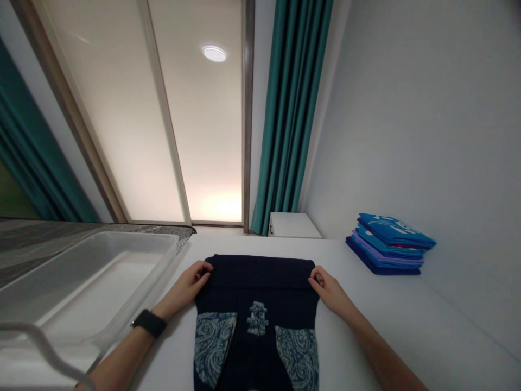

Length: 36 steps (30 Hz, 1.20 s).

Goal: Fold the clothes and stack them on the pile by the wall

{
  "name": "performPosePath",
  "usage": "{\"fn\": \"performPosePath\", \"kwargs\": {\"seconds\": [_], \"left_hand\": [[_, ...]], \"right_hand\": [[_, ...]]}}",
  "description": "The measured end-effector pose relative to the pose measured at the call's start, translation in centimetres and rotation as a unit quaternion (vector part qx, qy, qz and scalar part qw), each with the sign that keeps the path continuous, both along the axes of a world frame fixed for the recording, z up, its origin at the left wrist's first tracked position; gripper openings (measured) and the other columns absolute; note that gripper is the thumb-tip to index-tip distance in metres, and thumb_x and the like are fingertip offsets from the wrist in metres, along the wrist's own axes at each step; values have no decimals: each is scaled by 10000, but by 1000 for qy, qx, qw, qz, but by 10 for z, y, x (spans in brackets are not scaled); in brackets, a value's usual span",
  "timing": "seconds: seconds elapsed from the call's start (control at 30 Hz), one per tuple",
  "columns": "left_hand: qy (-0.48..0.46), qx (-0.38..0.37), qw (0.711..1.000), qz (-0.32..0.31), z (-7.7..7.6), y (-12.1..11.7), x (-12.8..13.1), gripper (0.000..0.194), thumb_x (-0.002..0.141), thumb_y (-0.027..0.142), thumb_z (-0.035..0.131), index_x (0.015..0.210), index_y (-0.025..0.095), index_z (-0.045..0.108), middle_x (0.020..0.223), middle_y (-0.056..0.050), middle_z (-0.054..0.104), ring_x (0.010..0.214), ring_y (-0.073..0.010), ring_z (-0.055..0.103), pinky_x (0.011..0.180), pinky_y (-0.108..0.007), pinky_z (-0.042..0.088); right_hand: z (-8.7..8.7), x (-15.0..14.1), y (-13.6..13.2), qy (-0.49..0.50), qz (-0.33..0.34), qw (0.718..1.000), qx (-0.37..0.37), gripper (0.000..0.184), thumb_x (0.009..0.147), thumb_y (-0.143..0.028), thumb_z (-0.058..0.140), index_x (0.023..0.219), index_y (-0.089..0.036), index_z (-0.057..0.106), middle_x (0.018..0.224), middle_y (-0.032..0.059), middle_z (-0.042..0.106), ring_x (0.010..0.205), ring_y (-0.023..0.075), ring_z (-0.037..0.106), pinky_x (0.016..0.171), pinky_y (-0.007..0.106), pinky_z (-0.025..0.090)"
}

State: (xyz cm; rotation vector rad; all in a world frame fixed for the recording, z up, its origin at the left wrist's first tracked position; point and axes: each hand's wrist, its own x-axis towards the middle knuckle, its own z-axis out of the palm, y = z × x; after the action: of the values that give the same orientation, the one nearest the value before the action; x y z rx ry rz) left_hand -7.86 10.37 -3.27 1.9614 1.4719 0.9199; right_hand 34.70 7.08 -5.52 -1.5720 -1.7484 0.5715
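A navy apron (260, 304) lies flat on the white table, its far end folded over into a straight band. Two pockets in a swirling blue-and-white print, a left pocket (214, 345) and a right pocket (299, 353), sit either side of a small patterned knot trim (258, 319). My left hand (196, 279), with a black watch on the wrist, pinches the left edge of the folded band. At the opposite edge, my right hand (325, 285) pinches the cloth between thumb and fingers. The near end of the apron runs out of view.
To the right, against the wall, stands a stack of folded blue and purple cloths (391, 244). A translucent plastic bin (166, 244) is at the left, with a grey curved bar (44, 347) in front of it. A white cabinet (293, 224) stands beyond the table (345, 347).
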Motion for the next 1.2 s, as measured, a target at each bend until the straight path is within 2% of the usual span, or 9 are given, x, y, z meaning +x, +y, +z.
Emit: {"fn": "performPosePath", "kwargs": {"seconds": [0.1,0.17,0.37,0.53,0.67,0.9,1.07,1.2], "left_hand": [[-2,29,1000,-1,-6,3,4,223,782,355,495,917,214,603,868,-42,631,793,-223,585,755,-341,474],[-20,43,999,4,-8,4,4,201,776,319,477,893,212,601,872,-41,626,797,-218,585,752,-336,471],[-61,12,998,14,-3,6,-3,194,795,318,433,888,206,561,689,13,534,624,-174,509,596,-279,415],[16,4,999,-36,0,-1,-5,192,702,178,412,814,208,564,796,-9,555,723,-187,518,694,-306,427],[58,-5,995,-85,4,-7,-3,234,647,121,385,781,208,555,829,-14,547,763,-193,520,728,-318,420],[-12,-22,998,-60,10,-2,-7,181,655,160,409,786,211,524,852,-21,575,852,-210,536,788,-324,447],[32,-16,997,-63,6,-4,-9,198,637,153,400,765,207,540,814,-15,549,787,-205,530,751,-326,441],[69,-22,995,-66,6,-7,-9,196,658,154,401,762,209,558,822,-20,560,775,-202,540,729,-318,440]], "right_hand": [[-4,-2,-2,-14,-3,1000,9,239,804,-365,459,1000,-245,521,594,-82,315,516,139,389,529,249,309],[-4,-2,-2,-2,-4,1000,11,287,805,-359,447,1054,-237,521,607,-83,298,508,136,377,526,249,303],[-1,-2,-2,35,-17,999,33,252,793,-327,429,1000,-231,536,608,-77,255,528,142,359,525,250,297],[-5,2,-7,-43,32,999,-11,253,782,-267,447,1000,-233,571,571,-79,288,518,136,369,531,254,275],[-1,3,-11,-81,49,995,-16,297,777,-237,445,1047,-238,570,564,-76,351,522,136,409,541,259,283],[3,1,-12,-31,7,999,2,252,750,-236,449,957,-238,593,575,-59,396,548,144,430,533,252,313],[-1,2,-14,-72,55,996,-23,228,754,-212,469,932,-231,610,547,-73,365,520,129,406,527,248,273],[-2,5,-13,-78,48,996,-14,195,795,-260,475,931,-224,609,549,-72,388,519,133,425,533,249,286]]}}
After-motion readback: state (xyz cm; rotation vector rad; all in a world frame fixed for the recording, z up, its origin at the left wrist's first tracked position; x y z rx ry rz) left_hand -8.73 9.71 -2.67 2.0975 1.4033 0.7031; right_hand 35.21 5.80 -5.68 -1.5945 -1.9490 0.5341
